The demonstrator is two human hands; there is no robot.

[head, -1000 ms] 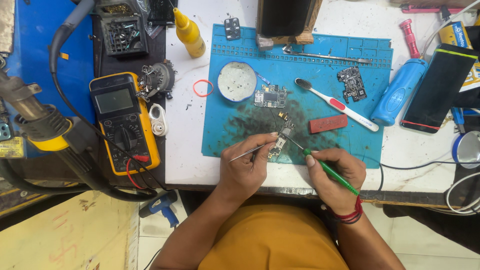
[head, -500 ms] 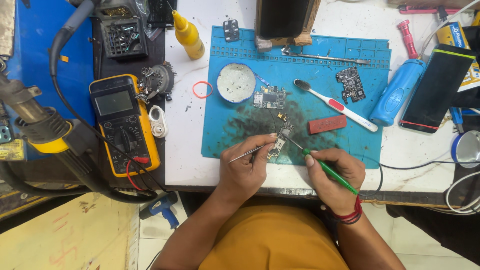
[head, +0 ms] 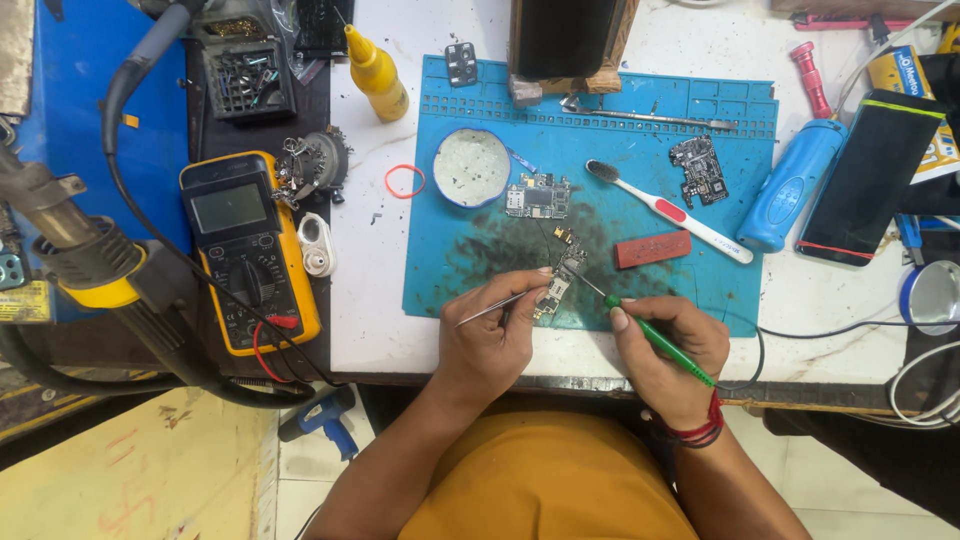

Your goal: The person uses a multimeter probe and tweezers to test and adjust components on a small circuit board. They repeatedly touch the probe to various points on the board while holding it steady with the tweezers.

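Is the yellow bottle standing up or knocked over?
Standing up. The yellow bottle sits on its base on the white table, with its pointed nozzle at the top end.

Garment: mustard-yellow cloth top [head: 545, 480], plain, no print visible, covering the torso at the bottom edge of the view.
Sleeves: none over the forearms; both are bare from elbow to wrist.
Left hand [head: 490, 345]: bare, no ring or band seen.
Right hand [head: 665, 355]: bare, short nails.
Right wrist: red thread band [head: 693, 432], wound in several strands.
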